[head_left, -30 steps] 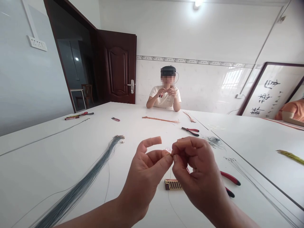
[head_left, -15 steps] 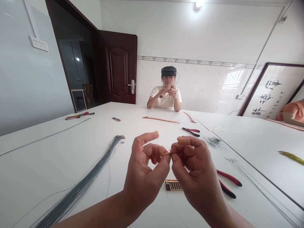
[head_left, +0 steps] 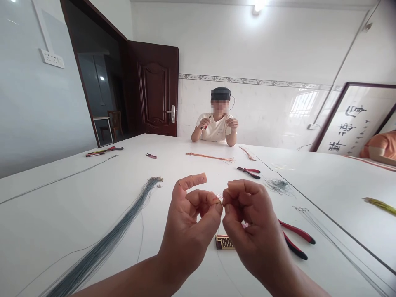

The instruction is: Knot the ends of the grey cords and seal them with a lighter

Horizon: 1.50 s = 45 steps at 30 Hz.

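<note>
We're pinching a tiny piece (head_left: 222, 203), too small to identify, thumb to finger in left hand (head_left: 193, 222) and right hand (head_left: 255, 222), tips close together, probably for fine control, with pliers (head_left: 298, 232) beside our right wrist, perhaps for easy reach!

A dark-red panelled door (head_left: 154, 88) stands open, a wooden chair (head_left: 115, 121) visible past the doorway (head_left: 88, 43); framed calligraphy (head_left: 348, 123) shows at right, and a lamp (head_left: 258, 7) glows overhead.
</note>
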Each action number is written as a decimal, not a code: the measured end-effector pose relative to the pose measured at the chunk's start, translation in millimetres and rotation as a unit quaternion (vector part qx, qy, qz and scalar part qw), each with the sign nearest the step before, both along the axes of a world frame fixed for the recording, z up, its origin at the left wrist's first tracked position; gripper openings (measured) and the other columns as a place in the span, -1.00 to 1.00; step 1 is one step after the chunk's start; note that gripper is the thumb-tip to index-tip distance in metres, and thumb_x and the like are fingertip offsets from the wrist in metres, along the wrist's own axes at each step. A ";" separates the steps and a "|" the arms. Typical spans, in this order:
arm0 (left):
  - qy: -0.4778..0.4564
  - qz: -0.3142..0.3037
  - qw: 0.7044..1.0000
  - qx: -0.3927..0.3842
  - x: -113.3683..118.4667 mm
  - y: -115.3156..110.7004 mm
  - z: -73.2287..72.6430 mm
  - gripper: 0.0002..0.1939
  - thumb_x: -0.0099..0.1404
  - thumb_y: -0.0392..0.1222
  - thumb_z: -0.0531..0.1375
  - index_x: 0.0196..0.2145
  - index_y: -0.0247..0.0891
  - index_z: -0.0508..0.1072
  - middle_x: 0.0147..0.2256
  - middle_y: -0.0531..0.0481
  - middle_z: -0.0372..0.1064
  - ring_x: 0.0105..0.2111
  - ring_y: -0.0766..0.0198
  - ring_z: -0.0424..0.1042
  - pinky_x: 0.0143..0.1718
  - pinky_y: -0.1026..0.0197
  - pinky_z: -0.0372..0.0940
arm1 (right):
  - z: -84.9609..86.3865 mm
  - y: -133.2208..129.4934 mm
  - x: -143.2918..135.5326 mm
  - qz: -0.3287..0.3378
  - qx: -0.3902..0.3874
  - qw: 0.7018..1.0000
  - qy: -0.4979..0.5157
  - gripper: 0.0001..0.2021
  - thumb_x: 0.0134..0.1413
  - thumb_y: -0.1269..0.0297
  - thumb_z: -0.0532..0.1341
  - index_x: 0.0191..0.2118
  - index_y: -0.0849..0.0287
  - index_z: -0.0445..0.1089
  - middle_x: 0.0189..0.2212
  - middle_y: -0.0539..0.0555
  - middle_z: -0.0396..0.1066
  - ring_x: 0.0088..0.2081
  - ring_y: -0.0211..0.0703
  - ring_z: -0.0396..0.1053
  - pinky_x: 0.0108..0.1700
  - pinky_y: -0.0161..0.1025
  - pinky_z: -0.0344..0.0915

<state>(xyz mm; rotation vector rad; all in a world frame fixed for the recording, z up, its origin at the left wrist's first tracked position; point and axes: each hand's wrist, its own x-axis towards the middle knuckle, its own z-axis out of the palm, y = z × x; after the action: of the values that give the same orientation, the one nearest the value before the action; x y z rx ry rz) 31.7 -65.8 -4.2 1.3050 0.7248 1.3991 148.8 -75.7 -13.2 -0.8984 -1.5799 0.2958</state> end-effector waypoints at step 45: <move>-0.051 -0.007 0.997 -0.050 -8.0 8.7 13.4 -0.57 0.09 -0.34 0.29 -0.10 -0.12 0.28 -0.48 0.16 0.39 -0.44 0.41 0.34 -0.40 0.33 0.20 | -62.4 15.7 56.3 -0.055 -0.235 0.933 -0.266 -0.59 0.06 0.54 -0.06 0.03 0.26 0.26 -0.20 0.19 0.39 -0.16 0.00 0.31 -0.12 0.01 0.28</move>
<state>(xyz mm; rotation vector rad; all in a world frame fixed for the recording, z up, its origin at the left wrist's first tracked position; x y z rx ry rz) 23.6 -57.0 9.2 1.1498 0.7063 1.3906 205.1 -60.1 -75.6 -1.5307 -1.9842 0.3785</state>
